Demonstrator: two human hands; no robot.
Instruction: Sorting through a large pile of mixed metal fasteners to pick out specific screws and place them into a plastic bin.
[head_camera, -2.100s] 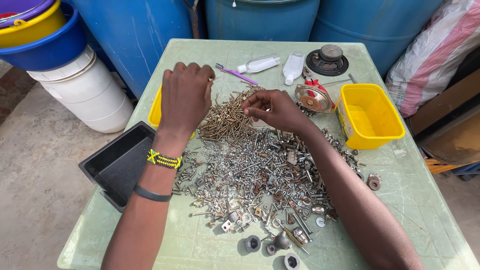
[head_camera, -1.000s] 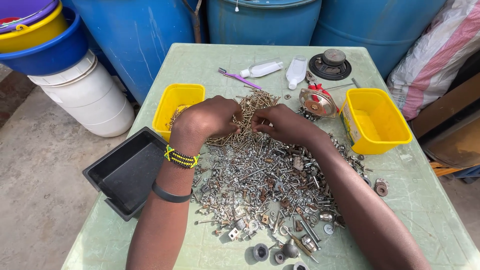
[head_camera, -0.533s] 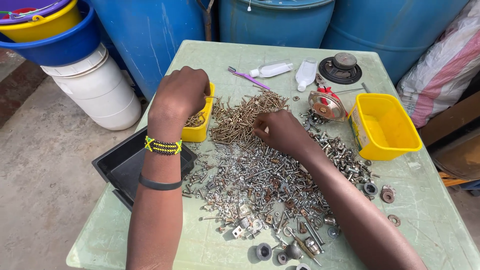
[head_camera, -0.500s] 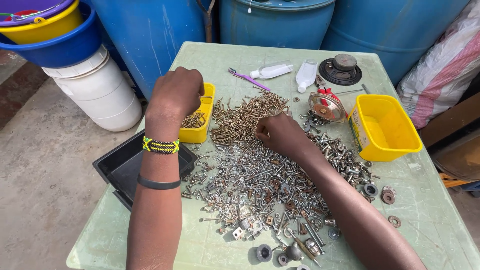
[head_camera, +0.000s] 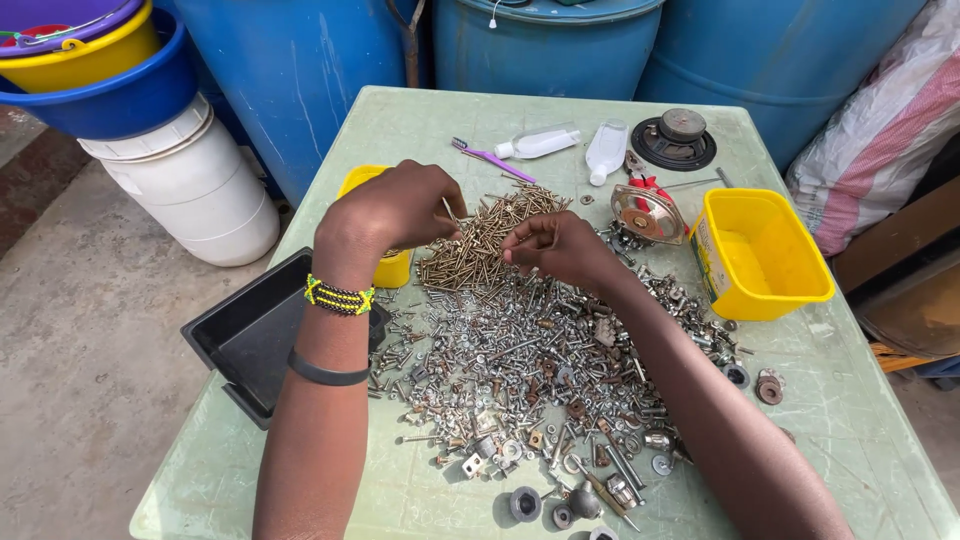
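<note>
A heap of brass screws (head_camera: 478, 250) lies at the middle of the green table (head_camera: 420, 120), above a wider spread of silver screws, bolts and nuts (head_camera: 520, 370). My left hand (head_camera: 395, 208) hovers at the heap's left edge, fingers closed around a thin brass screw. It hides most of a small yellow tub (head_camera: 392, 268). My right hand (head_camera: 560, 250) rests on the heap's right side, its fingertips pinched on brass screws. The two hands almost meet over the heap.
An empty yellow tub (head_camera: 765, 255) sits at the right. A black tray (head_camera: 250, 335) overhangs the left table edge. Two white bottles (head_camera: 575, 148), a toothbrush (head_camera: 490, 158) and speaker parts (head_camera: 660, 180) lie at the back. Blue barrels (head_camera: 540, 50) and stacked buckets (head_camera: 120, 90) surround the table.
My left hand has moved right, from above the small yellow tub back to the brass heap. My right hand stayed on the heap, shifting slightly.
</note>
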